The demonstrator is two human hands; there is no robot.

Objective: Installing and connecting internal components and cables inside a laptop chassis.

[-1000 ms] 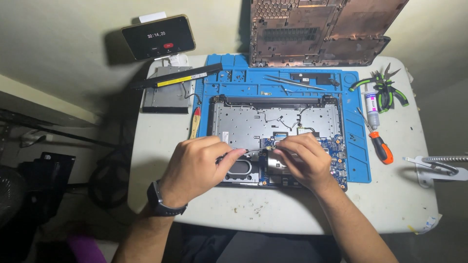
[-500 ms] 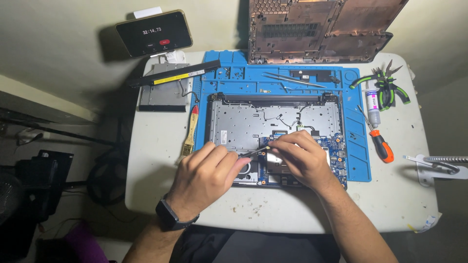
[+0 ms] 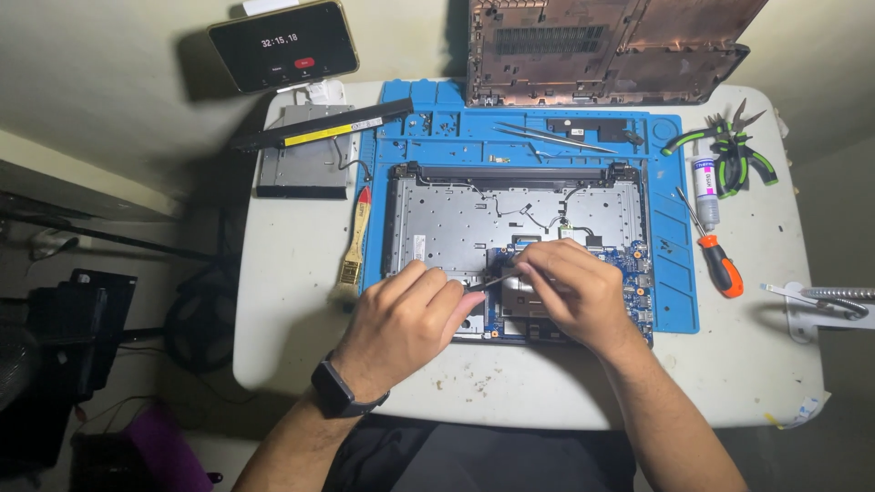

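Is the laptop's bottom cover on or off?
Off: the cover stands behind the mat, and the laptop shows its bare insides.

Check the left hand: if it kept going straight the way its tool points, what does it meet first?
The left hand holds a thin dark tool pointing right and slightly up. Almost at once it would meet the right hand, whose fingers sit at the tip over the blue circuit board. Depth unclear.

Opened laptop base (image 3: 510,219), silver metal inner frame, lies flat on the blue mat (image 3: 674,301), hinge edge away from the person. Blue circuit board (image 3: 629,273) sits in its near-right corner. Thin dark tool (image 3: 489,281) lies tilted over the board's left edge, tip pointing toward the board.
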